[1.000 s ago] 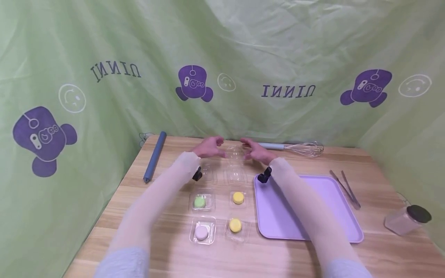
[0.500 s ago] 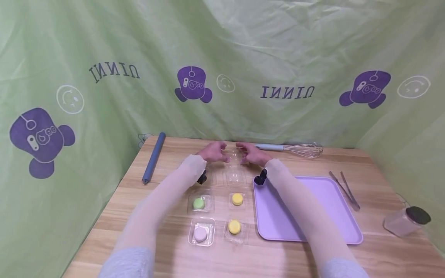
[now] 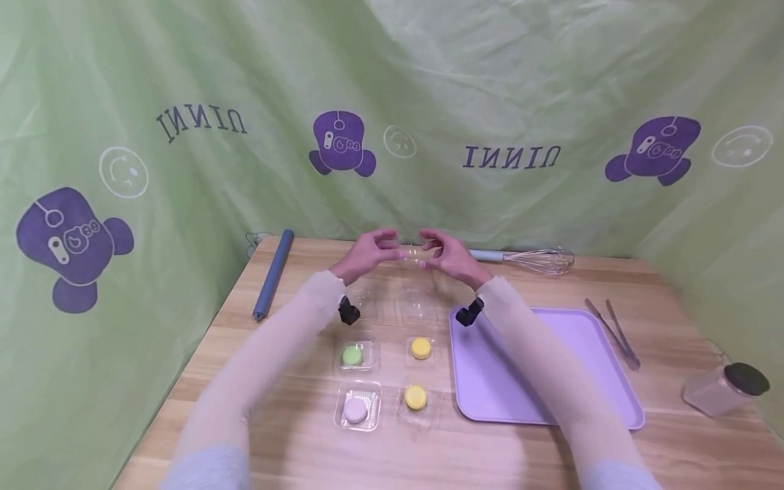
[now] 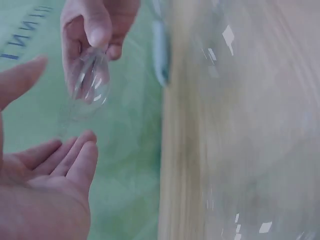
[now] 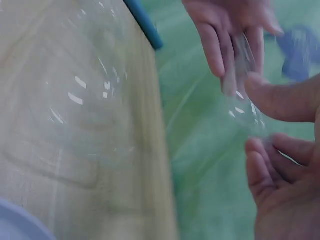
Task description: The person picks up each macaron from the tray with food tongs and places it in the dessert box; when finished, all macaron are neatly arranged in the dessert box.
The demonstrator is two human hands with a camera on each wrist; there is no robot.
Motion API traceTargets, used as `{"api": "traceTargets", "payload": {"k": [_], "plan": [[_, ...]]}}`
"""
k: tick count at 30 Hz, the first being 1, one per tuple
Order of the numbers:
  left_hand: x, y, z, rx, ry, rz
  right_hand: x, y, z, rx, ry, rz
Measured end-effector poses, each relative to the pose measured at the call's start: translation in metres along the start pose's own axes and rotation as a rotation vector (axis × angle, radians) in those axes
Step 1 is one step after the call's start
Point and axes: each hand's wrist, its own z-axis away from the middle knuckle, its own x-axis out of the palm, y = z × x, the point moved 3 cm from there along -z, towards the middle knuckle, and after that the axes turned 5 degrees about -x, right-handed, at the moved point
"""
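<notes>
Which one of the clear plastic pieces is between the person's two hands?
The farthest piece: it is between the left hand and the right hand. The two nearer pieces without macarons lie on the table.

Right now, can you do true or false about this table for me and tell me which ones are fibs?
1. A clear plastic piece is between the left hand and the right hand. True.
2. The green macaron sits on the purple tray. False: it sits in a clear container, left of the tray.
3. The jar has a dark lid. True.
4. The whisk lies nearer the camera than the tray. False: it lies beyond the tray.
</notes>
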Motion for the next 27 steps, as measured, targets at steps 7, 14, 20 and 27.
{"api": "traceTargets", "payload": {"k": [7, 14, 20, 27], "plan": [[0.001, 0.015, 0.039, -0.041, -0.138, 0.497, 0.011, -0.056, 0.037, -0.519, 0.223, 0.365], [0.008, 0.021, 0.072, -0.147, -0.368, 0.615, 0.023, -0.076, 0.067, -1.091, 0.410, 0.734], [0.009, 0.024, 0.080, -0.167, -0.365, 0.583, 0.024, -0.076, 0.077, -1.282, 0.492, 0.892], [0.009, 0.025, 0.082, -0.136, -0.353, 0.532, 0.025, -0.076, 0.080, -1.348, 0.512, 1.009]]}}
